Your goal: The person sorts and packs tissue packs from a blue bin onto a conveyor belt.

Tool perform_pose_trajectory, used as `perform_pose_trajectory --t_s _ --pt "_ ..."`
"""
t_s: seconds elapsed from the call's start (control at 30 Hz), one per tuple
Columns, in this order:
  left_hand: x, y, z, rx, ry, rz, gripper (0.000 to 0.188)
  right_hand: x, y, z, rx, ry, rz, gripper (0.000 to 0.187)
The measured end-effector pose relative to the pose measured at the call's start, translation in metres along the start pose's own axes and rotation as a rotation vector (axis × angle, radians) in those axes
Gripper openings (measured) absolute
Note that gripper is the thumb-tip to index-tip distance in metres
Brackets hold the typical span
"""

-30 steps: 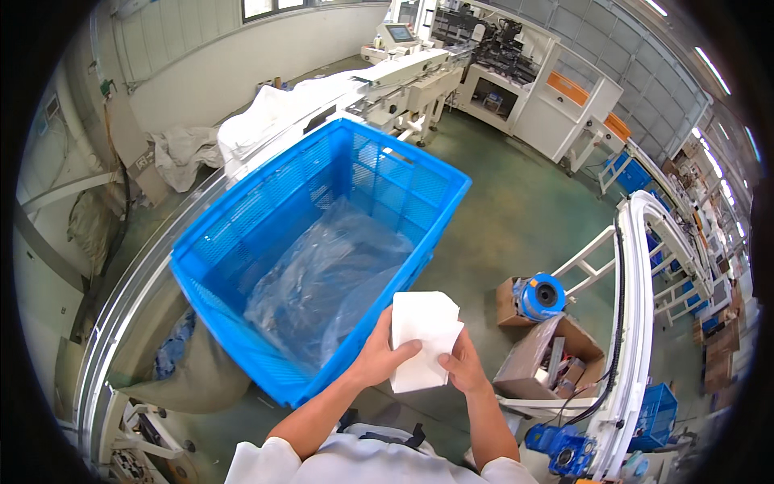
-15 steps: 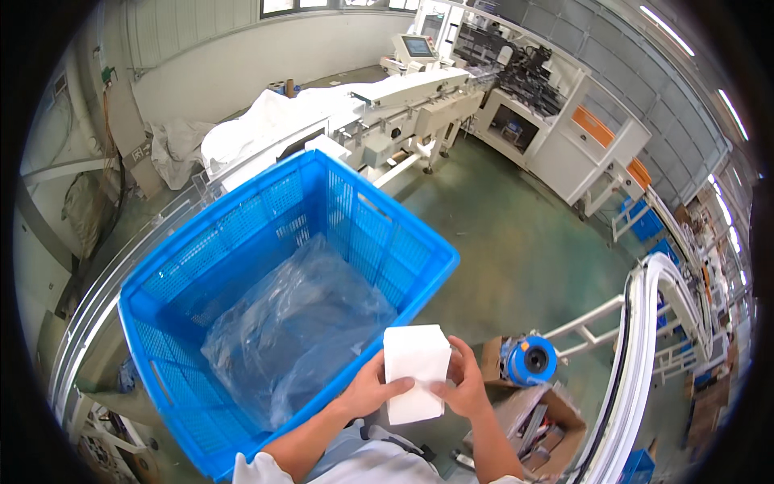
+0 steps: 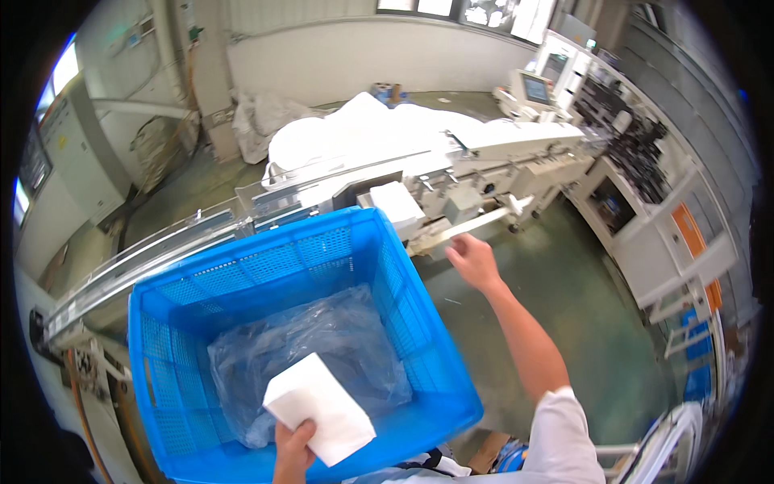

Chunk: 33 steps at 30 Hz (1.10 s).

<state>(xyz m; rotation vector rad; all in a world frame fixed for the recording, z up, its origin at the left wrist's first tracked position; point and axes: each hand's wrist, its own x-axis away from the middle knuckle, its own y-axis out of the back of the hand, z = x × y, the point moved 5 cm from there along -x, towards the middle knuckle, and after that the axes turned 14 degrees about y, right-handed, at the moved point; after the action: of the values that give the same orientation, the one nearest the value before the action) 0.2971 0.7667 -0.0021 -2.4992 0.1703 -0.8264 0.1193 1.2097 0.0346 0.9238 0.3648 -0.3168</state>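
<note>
A thick white stack of folded paper, like napkins or tissues, is gripped at its lower left edge by my left hand, thumb on top. It is held over the near part of a large blue plastic crate. Crumpled clear plastic film lies inside the crate. My right hand reaches forward beyond the crate's right side, fingers loosely bent and apart, with nothing visible in them. Closest to it, another white stack sits at the machine's near side, just past the crate's far rim; the hand is not touching it.
A long white conveyor machine runs behind the crate, with a screen panel at its far right end. White sheeting is heaped behind it. A metal rail extends left. Green floor lies to the right.
My right hand has let go of the paper stack and stretched forward toward the machine. My left hand has carried the stack left over the crate. The view has turned left.
</note>
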Motion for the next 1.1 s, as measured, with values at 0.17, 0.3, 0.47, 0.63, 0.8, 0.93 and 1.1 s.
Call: perform_pose_trajectory --t_s 0.17,0.3,0.47,0.63,0.8,0.93,1.1 --pt "0.018 0.001 0.042 0.098 -0.102 -0.315 0.067 -0.145 -0.132 -0.082 0.190 -0.045 0.284 0.050" --pt "0.038 -0.014 0.066 0.197 -0.251 -0.503 0.070 -0.175 -0.191 -0.069 0.337 -0.090 0.488 0.068" --pt "0.040 -0.027 0.087 0.246 -0.285 -0.561 0.071 -0.185 -0.192 -0.090 0.185 -0.100 0.501 0.067" --pt "0.035 -0.040 0.086 0.316 -0.290 -0.545 0.070 -0.192 -0.194 -0.105 0.138 -0.078 0.523 0.068" --pt "0.036 -0.037 0.077 0.302 -0.283 -0.544 0.071 -0.191 -0.197 -0.113 0.136 -0.054 0.501 0.068" --pt "0.038 -0.030 0.074 0.317 -0.262 -0.533 0.073 -0.190 -0.200 -0.114 0.123 -0.061 0.490 0.068" --pt "0.040 -0.029 0.066 0.313 -0.270 -0.524 0.073 -0.191 -0.203 -0.113 0.112 -0.069 0.521 0.073"
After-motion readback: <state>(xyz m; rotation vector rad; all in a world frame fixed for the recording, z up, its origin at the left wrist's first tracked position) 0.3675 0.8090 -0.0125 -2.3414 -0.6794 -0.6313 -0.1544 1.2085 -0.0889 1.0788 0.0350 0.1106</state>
